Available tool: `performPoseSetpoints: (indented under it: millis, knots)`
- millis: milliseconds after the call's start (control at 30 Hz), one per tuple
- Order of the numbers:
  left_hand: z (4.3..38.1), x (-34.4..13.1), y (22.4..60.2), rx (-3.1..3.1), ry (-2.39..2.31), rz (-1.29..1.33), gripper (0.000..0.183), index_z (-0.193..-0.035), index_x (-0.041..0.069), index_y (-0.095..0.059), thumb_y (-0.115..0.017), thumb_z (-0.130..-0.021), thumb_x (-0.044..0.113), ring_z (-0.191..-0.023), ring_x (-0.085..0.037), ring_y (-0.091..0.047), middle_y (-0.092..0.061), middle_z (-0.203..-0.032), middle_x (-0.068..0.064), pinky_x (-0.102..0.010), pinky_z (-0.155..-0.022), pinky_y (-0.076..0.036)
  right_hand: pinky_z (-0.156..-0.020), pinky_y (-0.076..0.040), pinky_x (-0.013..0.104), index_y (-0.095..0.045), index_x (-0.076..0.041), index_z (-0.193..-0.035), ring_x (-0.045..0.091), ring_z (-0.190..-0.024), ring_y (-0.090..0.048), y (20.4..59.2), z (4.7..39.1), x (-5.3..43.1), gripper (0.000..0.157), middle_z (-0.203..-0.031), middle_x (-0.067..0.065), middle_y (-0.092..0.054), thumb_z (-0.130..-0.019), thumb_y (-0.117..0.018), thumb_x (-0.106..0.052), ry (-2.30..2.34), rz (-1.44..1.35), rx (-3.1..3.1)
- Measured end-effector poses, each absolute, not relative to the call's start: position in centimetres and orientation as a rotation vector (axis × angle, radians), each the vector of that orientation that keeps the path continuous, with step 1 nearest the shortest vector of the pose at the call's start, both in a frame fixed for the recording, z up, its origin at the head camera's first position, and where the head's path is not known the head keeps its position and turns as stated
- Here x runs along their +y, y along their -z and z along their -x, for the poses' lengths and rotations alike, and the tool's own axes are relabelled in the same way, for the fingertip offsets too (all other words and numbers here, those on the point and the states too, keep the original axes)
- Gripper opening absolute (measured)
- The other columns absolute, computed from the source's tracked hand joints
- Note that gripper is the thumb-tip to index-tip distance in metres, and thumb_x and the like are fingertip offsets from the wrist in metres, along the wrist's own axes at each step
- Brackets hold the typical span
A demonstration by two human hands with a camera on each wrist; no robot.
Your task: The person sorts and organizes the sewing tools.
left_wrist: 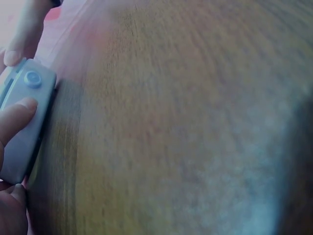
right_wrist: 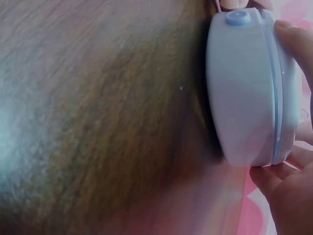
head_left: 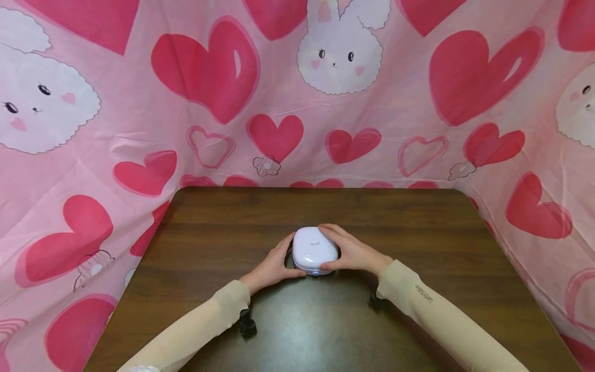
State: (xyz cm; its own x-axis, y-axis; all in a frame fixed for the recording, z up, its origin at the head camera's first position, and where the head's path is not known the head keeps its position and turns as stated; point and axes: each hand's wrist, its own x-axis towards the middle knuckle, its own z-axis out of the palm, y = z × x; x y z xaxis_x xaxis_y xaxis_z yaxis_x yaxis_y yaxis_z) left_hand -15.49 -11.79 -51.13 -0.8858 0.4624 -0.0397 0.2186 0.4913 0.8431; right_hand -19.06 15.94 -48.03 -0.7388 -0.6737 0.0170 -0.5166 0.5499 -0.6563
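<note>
A glossy white, rounded box sits on the table between the two hands, its lid down. Small unreadable lettering marks the top. On its front is a round bluish button, seen in the left wrist view near the upper end of the box. My left hand grips the lower body from the left, thumb along the front below the button. From the right, my right hand spans the lid, thumb at the front edge and fingers towards the back. The right wrist view shows the seam between lid and body of the box.
The dark brown wooden table has rounded far corners. Pink cloth with hearts and rabbit faces hangs behind it and on both sides. Black wrist devices hang under the sleeves.
</note>
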Motion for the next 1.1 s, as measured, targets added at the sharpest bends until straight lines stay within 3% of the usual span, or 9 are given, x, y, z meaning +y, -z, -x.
performPoseSetpoints:
  millis: [1100]
  knots:
    - [15.70,-11.81,51.25,2.468,-1.344,-0.586,0.113,-0.165,0.006,-0.018,-0.092,-0.082,0.027,-0.152,-0.028,-0.035,-0.027,-0.168,-0.015,-0.043,-0.121,-0.035,-0.111,-0.047,0.053,-0.042,-0.006,-0.158,0.032,-0.137,-0.050,47.66,19.20,15.65,0.102,-0.159,0.015,-0.041,-0.079,-0.088,-0.052,0.947,1.016,2.593]
